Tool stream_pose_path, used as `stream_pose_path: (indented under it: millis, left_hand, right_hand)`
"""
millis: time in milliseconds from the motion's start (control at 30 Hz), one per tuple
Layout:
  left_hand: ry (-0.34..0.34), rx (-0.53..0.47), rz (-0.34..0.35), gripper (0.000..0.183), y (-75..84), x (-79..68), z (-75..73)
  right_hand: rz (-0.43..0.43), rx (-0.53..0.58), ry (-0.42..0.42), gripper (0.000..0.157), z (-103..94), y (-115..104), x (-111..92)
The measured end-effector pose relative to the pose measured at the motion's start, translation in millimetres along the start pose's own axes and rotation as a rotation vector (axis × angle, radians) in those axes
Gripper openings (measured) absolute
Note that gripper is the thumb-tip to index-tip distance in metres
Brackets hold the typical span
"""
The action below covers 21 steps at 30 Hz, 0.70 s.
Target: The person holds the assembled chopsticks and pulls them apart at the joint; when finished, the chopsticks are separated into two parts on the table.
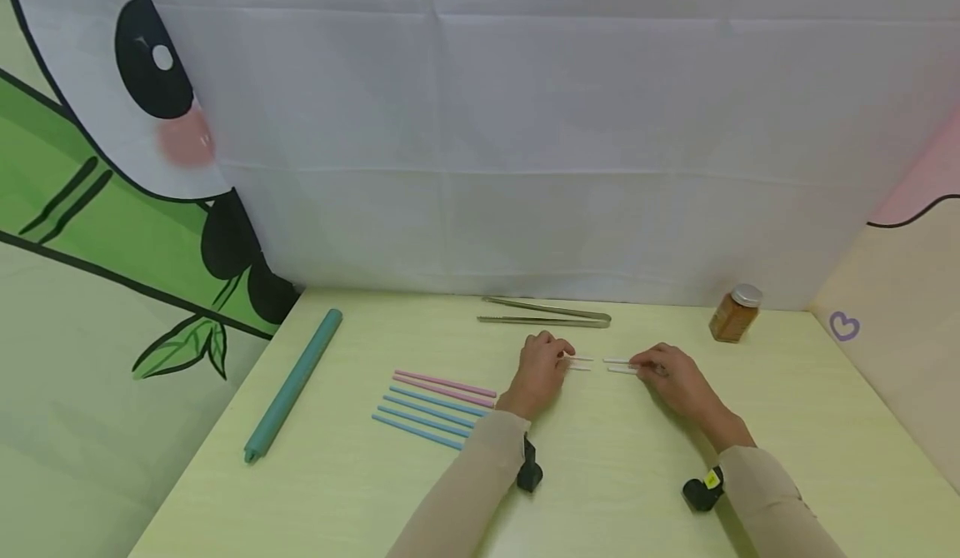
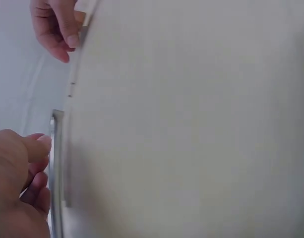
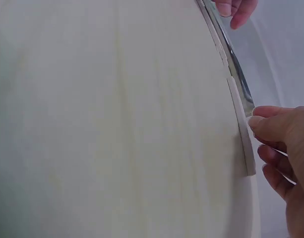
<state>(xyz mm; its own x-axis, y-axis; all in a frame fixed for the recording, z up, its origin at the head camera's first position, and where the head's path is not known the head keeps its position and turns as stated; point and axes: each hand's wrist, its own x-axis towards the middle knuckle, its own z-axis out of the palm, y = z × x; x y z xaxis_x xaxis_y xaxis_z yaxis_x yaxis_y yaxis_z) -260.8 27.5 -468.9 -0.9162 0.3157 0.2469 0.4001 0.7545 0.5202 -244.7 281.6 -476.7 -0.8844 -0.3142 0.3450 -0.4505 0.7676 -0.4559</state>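
In the head view my left hand [image 1: 536, 375] pinches the left end of a thin white straw [image 1: 581, 359] between thumb and fingertip. A second white straw lies parallel just in front of it, its left end hidden by the hand. Across a short gap, my right hand [image 1: 678, 383] pinches a white straw [image 1: 617, 361] at its right end. Another white straw [image 1: 621, 371] lies alongside it, also seen in the right wrist view as a pale straw [image 3: 242, 129] beside the fingertips. Metal tongs [image 1: 547, 321] lie behind the left hand.
Pink straws [image 1: 445, 389] and several blue straws [image 1: 420, 427] lie in a row left of the left forearm. A rolled green mat [image 1: 292, 387] lies along the table's left side. A spice jar [image 1: 735, 314] with a silver lid stands at the back right. A white cloth [image 1: 562, 166] backs the table.
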Motion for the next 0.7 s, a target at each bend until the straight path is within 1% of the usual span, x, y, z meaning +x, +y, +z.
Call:
stream_pose_path:
  millis: [100, 200, 267, 367, 433, 533, 700]
  left_hand:
    - [0.050, -0.021, 0.040, 0.012, -1.2, 4.8, -12.8]
    - [0.086, -0.063, 0.076, 0.015, -4.2, 9.7, -31.8]
    - [0.093, -0.098, 0.093, 0.017, -7.7, 11.7, -47.4]
    - [0.092, -0.156, 0.102, 0.019, -15.1, 10.9, -70.2]
    - [0.088, -0.185, 0.100, 0.020, -20.9, 8.5, -84.3]
    - [0.084, -0.194, 0.092, 0.020, -31.9, 3.3, -102.4]
    - [0.067, -0.179, 0.059, 0.019, -60.2, -12.2, -127.8]
  right_hand:
    - [-0.021, -0.007, 0.015, 0.019, -2.6, -8, 5]
    - [-0.041, 0.013, 0.022, 0.021, -4.5, -20, 12]
    - [-0.056, 0.031, 0.016, 0.021, -4.5, -29, 18]
    - [-0.071, 0.062, 0.003, 0.022, -2.5, -44, 25]
    - [-0.085, 0.084, -0.003, 0.023, 0.1, -53, 29]
    - [-0.097, 0.122, -0.017, 0.023, 5.6, -68, 33]
    - [-0.116, 0.170, -0.060, 0.024, 19.8, -90, 38]
